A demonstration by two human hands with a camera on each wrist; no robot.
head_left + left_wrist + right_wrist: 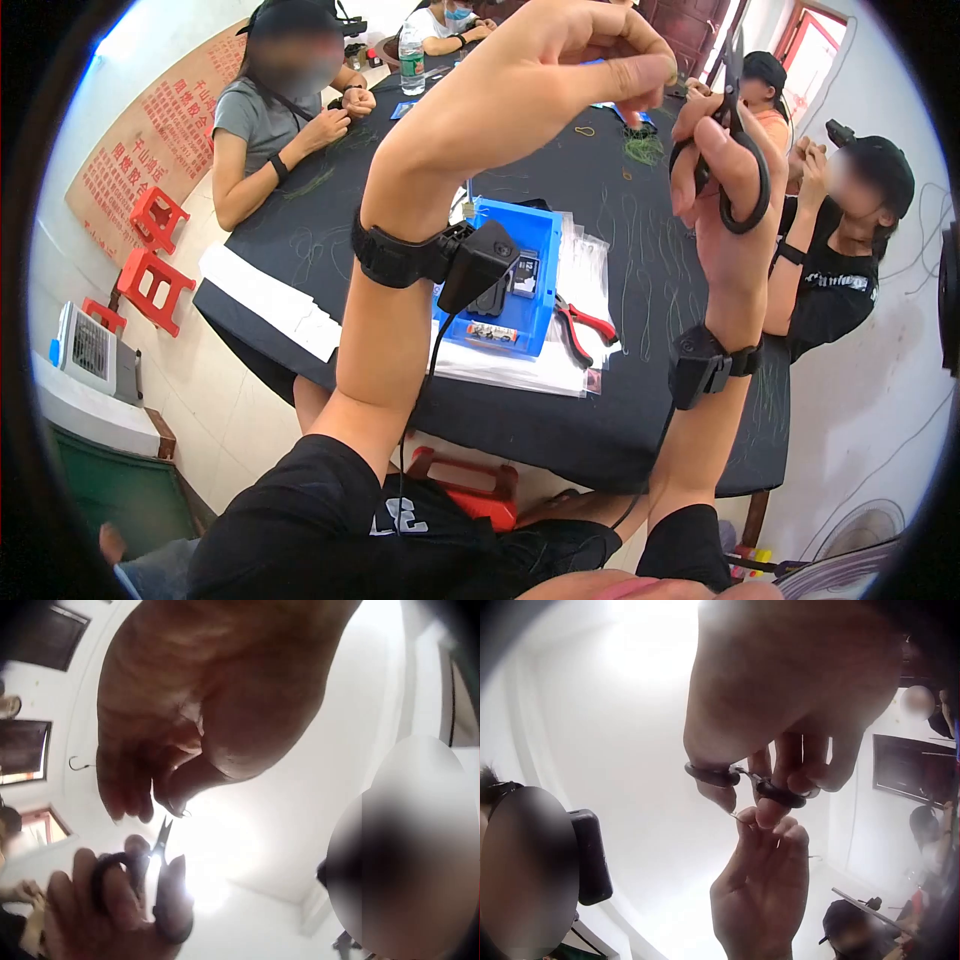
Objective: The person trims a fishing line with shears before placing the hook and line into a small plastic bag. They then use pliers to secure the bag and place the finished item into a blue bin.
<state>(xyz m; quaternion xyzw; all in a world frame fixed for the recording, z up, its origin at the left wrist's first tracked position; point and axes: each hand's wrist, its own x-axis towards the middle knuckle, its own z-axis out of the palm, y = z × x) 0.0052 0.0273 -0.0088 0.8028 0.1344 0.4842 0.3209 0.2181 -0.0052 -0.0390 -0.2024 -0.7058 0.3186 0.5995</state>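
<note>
My left hand (540, 90) is raised above the table with thumb and fingertips pinched together. A thin curved fishing hook (76, 763) sticks out from the far side of its fingers in the left wrist view. My right hand (725, 190) holds a pair of scissors (763, 195) with black handles, thumb and finger through the loops. In the left wrist view the scissors' blades (163, 836) stand slightly parted, their tips just beneath the left thumb and fingertips. Most of what lies between the left fingers is hidden.
Below stands a blue tray (548, 275) with small boxes and batteries, beside red-handled pliers (590, 330) on plastic bags. White paper (265, 300) lies left. Green line (642, 148) and loose threads are strewn over the black tablecloth (560, 440). Other people sit around; a water bottle (412, 65) stands far back.
</note>
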